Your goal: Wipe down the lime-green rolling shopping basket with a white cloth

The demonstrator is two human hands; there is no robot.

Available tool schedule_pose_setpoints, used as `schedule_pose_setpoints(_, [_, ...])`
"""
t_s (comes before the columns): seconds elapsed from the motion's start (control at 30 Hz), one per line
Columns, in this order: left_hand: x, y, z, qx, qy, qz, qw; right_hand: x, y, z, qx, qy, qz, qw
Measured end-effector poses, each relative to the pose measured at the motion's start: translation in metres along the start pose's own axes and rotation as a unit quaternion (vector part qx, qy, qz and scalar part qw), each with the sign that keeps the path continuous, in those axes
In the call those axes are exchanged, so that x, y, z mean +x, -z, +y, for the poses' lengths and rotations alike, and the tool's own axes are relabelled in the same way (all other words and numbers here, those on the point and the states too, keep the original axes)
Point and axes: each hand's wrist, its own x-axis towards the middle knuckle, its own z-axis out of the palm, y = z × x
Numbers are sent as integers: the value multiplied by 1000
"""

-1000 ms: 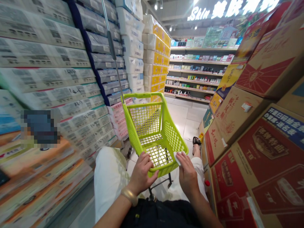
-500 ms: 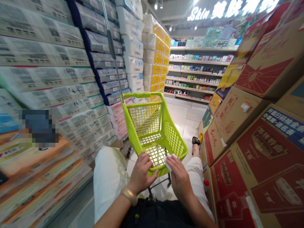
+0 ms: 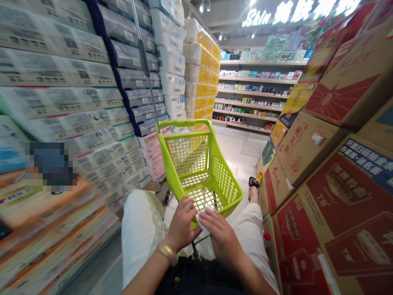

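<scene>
A lime-green shopping basket on wheels stands between my knees, with nothing in its grid-walled body. My left hand is closed over the near left corner of its rim. My right hand presses a white wipe against the near rim, close beside my left hand; its fingers lie over the wipe and hide part of it. From the basket's far left corner rises a metal pull handle with a grey sleeve.
Stacked paper packs wall the left side, with yellow-and-white packs farther on. Red and brown cartons are piled close on the right. Beyond the tiled floor stand shelves of small products.
My right hand has slid left along the near rim with the white wipe, coming up to my left hand. The left hand and the basket have stayed in place.
</scene>
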Motion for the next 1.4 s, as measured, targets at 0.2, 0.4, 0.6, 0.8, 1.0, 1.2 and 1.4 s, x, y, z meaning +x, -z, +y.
schedule_pose_setpoints(0.2, [0,3,2,1,10,3,1000,-8,11,24,-58,-91,86,990])
schedule_pose_setpoints(0.4, [1,2,2,-2,6,5,1000,-6,6,14,-20,-26,26,999])
schedule_pose_setpoints(0.6, [-1,1,0,0,9,3,1000,-13,17,37,-78,-115,101,985])
schedule_pose_setpoints(0.8, [-1,2,1,-1,10,5,1000,-15,10,28,-69,-110,88,988])
schedule_pose_setpoints(1.0, [-1,4,1,2,10,1,1000,-15,10,33,-64,-93,86,990])
schedule_pose_setpoints(1.2, [-1,3,1,0,15,2,1000,-20,12,38,-87,-130,130,979])
schedule_pose_setpoints(1.4, [-1,4,1,2,12,0,1000,-16,8,33,-54,-82,82,992])
